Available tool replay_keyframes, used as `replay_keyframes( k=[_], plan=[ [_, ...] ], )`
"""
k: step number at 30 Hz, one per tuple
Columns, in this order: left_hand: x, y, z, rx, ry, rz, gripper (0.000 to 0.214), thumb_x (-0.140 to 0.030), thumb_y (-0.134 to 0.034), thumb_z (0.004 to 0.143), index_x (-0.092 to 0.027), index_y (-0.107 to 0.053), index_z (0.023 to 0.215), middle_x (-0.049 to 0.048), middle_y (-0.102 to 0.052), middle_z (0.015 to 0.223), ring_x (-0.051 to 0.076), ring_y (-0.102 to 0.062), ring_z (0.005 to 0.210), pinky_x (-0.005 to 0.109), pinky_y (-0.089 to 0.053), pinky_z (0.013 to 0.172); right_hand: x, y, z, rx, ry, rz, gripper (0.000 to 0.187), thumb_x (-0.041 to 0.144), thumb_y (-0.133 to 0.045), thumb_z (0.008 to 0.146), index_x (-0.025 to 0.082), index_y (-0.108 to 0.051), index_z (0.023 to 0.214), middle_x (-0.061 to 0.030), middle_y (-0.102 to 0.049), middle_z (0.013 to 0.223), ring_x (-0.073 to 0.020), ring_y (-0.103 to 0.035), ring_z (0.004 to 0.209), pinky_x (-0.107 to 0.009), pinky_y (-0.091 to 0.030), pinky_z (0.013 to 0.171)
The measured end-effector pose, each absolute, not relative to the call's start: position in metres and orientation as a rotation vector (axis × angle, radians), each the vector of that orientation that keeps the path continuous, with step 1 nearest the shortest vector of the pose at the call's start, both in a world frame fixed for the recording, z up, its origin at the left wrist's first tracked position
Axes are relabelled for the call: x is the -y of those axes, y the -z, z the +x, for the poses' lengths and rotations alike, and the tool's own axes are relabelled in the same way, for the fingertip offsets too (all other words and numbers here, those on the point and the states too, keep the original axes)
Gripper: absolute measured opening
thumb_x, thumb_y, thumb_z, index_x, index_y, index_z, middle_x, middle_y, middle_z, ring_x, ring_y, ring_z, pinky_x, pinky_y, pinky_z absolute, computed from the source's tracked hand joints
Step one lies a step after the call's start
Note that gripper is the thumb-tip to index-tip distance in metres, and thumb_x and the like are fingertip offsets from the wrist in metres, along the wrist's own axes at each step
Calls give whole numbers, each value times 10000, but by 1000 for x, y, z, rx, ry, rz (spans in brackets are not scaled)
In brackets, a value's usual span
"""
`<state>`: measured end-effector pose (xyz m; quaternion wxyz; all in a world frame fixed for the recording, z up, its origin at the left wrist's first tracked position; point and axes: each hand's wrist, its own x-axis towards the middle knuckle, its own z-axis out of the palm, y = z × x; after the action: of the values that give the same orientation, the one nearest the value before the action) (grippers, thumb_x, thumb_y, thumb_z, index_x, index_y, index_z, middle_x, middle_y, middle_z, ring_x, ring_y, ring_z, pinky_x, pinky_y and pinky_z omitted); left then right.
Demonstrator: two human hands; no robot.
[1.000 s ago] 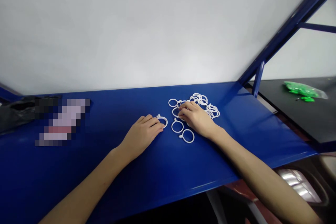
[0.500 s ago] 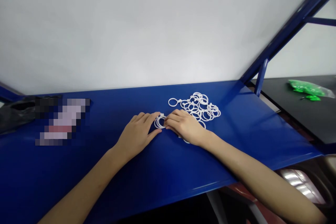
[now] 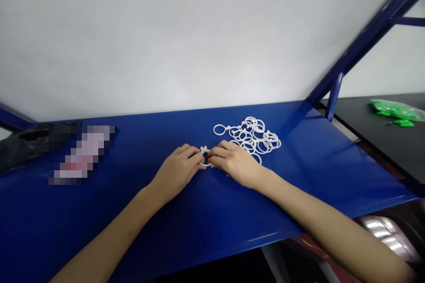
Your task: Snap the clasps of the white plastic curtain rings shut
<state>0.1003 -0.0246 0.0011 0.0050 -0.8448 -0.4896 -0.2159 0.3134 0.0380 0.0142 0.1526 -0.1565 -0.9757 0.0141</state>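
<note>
On the blue table [image 3: 206,212] my left hand [image 3: 177,170] and my right hand [image 3: 234,162] meet fingertip to fingertip. Both pinch a small stack of white plastic rings [image 3: 205,154] between them. Just behind my right hand lies a loose pile of several more white rings [image 3: 254,137], spread flat on the table. Part of the stack is hidden by my fingers.
A blurred-out object [image 3: 81,154] and a dark bag [image 3: 23,143] lie at the table's left. A blue steel frame post [image 3: 334,93] rises at the right. Beyond it a black table [image 3: 375,137] carries a bag of green parts [image 3: 393,110].
My right hand left the ring pile and slid left, bringing rings to my left hand. Both hands now pinch the gathered rings together.
</note>
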Motion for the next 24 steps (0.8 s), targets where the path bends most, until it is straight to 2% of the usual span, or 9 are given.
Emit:
replay_keyframes(
  k=[8, 13, 19, 24],
  plan=[
    [26, -4, 100, 1521, 718, -2710, 107, -291, -585, 958, -217, -660, 938, 39, -677, 1019, 199, -582, 940, 372, -519, 868, -35, -17, 314, 2862, 25, -469, 196, 224, -499, 1030, 142, -665, 967, -64, -678, 951, -191, -543, 794, -335, -393, 734],
    [27, -4, 102, 1548, 644, -2683, 155, -265, -544, 977, -201, -656, 890, 44, -676, 976, 203, -585, 917, 378, -519, 850, -33, -17, 314, 2860, 120, -441, 187, 231, -505, 1028, 163, -677, 997, -56, -685, 958, -200, -554, 818, -341, -390, 707],
    [30, -3, 106, 1551, 657, -2646, 164, -273, -561, 969, -209, -668, 862, 28, -677, 954, 189, -587, 869, 374, -519, 831, -33, -18, 312, 2890, 72, -469, 197, 230, -489, 1034, 153, -660, 973, -59, -672, 937, -189, -565, 796, -333, -416, 718],
    [36, -11, 112, 1353, 737, -2391, 154, -233, -597, 944, -200, -694, 829, 71, -663, 1100, 201, -571, 905, 351, -502, 816, -29, -26, 315, 2912, 131, -433, 211, 183, -425, 1049, 130, -619, 983, -80, -659, 922, -189, -550, 774, -336, -414, 731]
  ],
)
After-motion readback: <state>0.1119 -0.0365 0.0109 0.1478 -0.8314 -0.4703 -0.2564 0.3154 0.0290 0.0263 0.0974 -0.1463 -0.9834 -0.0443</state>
